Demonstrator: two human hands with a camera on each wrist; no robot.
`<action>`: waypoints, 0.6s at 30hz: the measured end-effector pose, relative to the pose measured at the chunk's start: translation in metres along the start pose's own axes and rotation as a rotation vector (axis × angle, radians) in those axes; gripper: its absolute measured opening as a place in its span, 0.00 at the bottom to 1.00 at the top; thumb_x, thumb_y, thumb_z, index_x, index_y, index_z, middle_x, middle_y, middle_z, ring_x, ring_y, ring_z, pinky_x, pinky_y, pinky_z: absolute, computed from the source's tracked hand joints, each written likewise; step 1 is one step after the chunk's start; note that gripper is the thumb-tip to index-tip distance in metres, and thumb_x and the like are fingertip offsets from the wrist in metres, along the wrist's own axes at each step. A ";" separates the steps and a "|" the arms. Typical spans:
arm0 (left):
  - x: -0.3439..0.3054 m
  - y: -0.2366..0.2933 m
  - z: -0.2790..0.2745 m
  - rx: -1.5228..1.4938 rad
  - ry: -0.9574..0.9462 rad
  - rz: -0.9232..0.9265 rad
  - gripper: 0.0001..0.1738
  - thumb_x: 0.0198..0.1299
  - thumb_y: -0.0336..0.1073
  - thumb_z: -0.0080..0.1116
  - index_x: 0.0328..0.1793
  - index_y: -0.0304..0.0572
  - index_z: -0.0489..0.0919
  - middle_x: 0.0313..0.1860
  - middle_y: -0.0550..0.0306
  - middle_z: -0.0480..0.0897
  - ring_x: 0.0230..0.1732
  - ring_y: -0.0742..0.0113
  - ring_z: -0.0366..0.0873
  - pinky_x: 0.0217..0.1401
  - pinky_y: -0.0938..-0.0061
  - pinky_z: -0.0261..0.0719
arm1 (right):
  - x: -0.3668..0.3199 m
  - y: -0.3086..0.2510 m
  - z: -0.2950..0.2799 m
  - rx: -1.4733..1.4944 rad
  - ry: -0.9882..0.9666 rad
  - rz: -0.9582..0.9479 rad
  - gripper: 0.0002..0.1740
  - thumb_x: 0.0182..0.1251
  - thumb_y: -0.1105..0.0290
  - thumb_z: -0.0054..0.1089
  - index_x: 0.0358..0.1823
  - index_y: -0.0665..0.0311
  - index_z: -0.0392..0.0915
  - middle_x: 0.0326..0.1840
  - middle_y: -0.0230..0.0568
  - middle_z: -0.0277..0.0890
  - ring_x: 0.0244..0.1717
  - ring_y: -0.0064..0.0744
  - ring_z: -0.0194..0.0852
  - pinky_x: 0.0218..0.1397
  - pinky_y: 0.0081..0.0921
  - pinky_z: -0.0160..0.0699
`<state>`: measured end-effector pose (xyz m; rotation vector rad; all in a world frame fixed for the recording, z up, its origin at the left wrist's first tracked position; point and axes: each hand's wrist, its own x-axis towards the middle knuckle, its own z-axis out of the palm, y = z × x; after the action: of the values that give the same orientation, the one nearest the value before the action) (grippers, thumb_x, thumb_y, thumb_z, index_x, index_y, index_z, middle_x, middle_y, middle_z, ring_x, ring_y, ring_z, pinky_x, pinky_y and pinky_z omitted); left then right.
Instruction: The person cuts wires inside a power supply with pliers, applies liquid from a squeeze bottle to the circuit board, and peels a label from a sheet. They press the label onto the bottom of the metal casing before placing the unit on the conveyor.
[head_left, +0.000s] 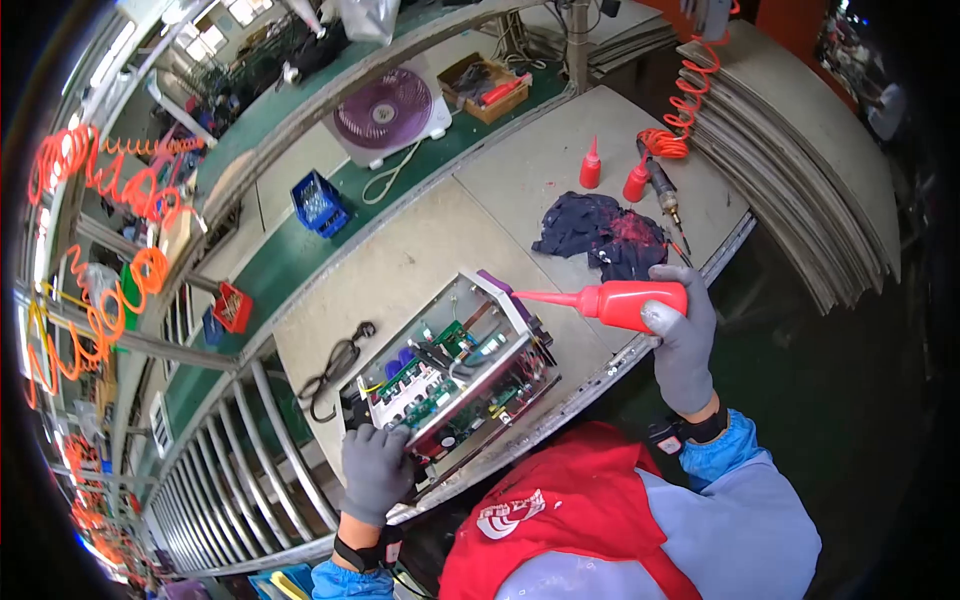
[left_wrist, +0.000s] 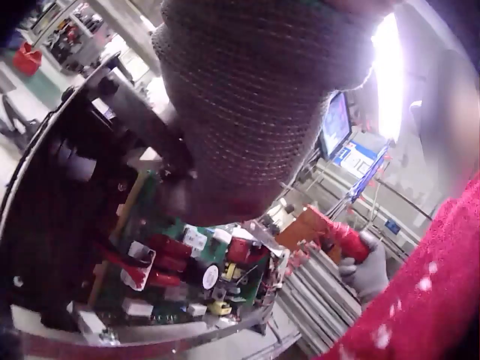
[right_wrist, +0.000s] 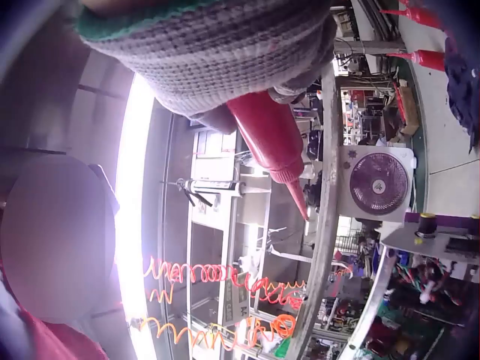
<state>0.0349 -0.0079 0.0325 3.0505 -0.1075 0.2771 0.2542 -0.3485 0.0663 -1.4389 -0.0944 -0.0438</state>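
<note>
My gloved right hand (head_left: 690, 350) grips a red squeeze bottle (head_left: 635, 304) around its base. The bottle lies sideways, its long thin nozzle pointing left and overlapping the purple end panel of an open electronics chassis (head_left: 472, 388) in the head view. In the right wrist view the bottle (right_wrist: 268, 133) shows below the glove, nozzle slanting down. My gloved left hand (head_left: 376, 475) holds the chassis's near left corner with bent fingers. Inside the chassis are green circuit boards (left_wrist: 187, 281) with wires and components. In the left wrist view the glove hides part of that corner.
Dark rags (head_left: 600, 235) with red stains lie beyond the chassis, near two upright red bottles (head_left: 590, 168) and a power driver (head_left: 664, 190). A black cable (head_left: 340, 365) sits left of the chassis. Behind are a blue bin (head_left: 318, 205) and a purple fan (head_left: 383, 112). Stacked boards (head_left: 800, 170) stand right.
</note>
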 end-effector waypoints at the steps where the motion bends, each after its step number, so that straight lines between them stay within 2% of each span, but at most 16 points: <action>1: -0.013 0.006 0.012 -0.050 -0.029 -0.013 0.17 0.40 0.31 0.66 0.41 0.47 0.82 0.30 0.57 0.80 0.36 0.53 0.75 0.40 0.58 0.68 | -0.004 0.000 0.001 -0.021 -0.031 -0.003 0.23 0.59 0.68 0.67 0.55 0.67 0.75 0.46 0.35 0.76 0.45 0.23 0.74 0.48 0.24 0.76; 3: -0.032 0.024 0.034 -0.093 -0.042 0.011 0.12 0.40 0.32 0.66 0.35 0.48 0.79 0.28 0.59 0.80 0.35 0.53 0.76 0.38 0.58 0.68 | -0.011 0.000 0.005 -0.068 -0.131 -0.037 0.24 0.58 0.69 0.69 0.56 0.67 0.75 0.46 0.35 0.76 0.46 0.24 0.75 0.50 0.25 0.77; 5: -0.048 0.043 0.055 -0.131 -0.099 -0.003 0.11 0.41 0.33 0.64 0.34 0.48 0.78 0.28 0.59 0.80 0.34 0.54 0.76 0.36 0.57 0.68 | -0.019 -0.004 0.007 -0.195 -0.219 -0.098 0.25 0.55 0.68 0.74 0.54 0.68 0.76 0.46 0.39 0.77 0.45 0.27 0.78 0.51 0.26 0.78; 8: -0.077 0.058 0.103 -0.134 -0.120 0.019 0.10 0.42 0.35 0.64 0.34 0.49 0.79 0.27 0.62 0.80 0.34 0.55 0.77 0.35 0.57 0.67 | -0.028 0.009 0.002 -0.431 -0.363 -0.336 0.26 0.54 0.65 0.76 0.51 0.69 0.77 0.44 0.44 0.80 0.43 0.32 0.82 0.48 0.29 0.81; 9: -0.080 0.062 0.106 -0.125 -0.100 -0.004 0.11 0.42 0.35 0.64 0.35 0.50 0.79 0.27 0.62 0.80 0.34 0.55 0.76 0.34 0.58 0.66 | -0.034 0.009 0.001 -0.508 -0.364 -0.365 0.25 0.51 0.64 0.78 0.47 0.69 0.78 0.41 0.48 0.82 0.40 0.39 0.86 0.45 0.32 0.83; 13: -0.084 0.066 0.111 -0.109 -0.051 -0.021 0.11 0.42 0.35 0.65 0.35 0.49 0.80 0.25 0.62 0.78 0.33 0.57 0.75 0.33 0.59 0.64 | -0.054 0.012 -0.009 -0.676 -0.423 -0.408 0.23 0.48 0.66 0.77 0.44 0.67 0.79 0.38 0.50 0.82 0.36 0.48 0.85 0.40 0.36 0.83; 16: -0.089 0.065 0.116 -0.093 -0.081 -0.043 0.13 0.36 0.40 0.68 0.32 0.51 0.81 0.26 0.61 0.80 0.35 0.54 0.76 0.38 0.56 0.68 | -0.071 0.015 -0.013 -0.759 -0.449 -0.444 0.22 0.48 0.66 0.77 0.42 0.67 0.79 0.36 0.49 0.81 0.34 0.50 0.84 0.38 0.37 0.82; 18: -0.087 0.066 0.112 -0.109 -0.073 -0.041 0.13 0.36 0.38 0.67 0.31 0.50 0.80 0.26 0.60 0.80 0.35 0.54 0.76 0.38 0.55 0.69 | -0.082 0.017 -0.013 -0.821 -0.451 -0.483 0.20 0.48 0.64 0.77 0.40 0.65 0.79 0.35 0.47 0.80 0.32 0.50 0.83 0.36 0.39 0.81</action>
<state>-0.0352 -0.0778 -0.0888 2.9506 -0.0622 0.1525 0.1745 -0.3609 0.0407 -2.1940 -0.8769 -0.1686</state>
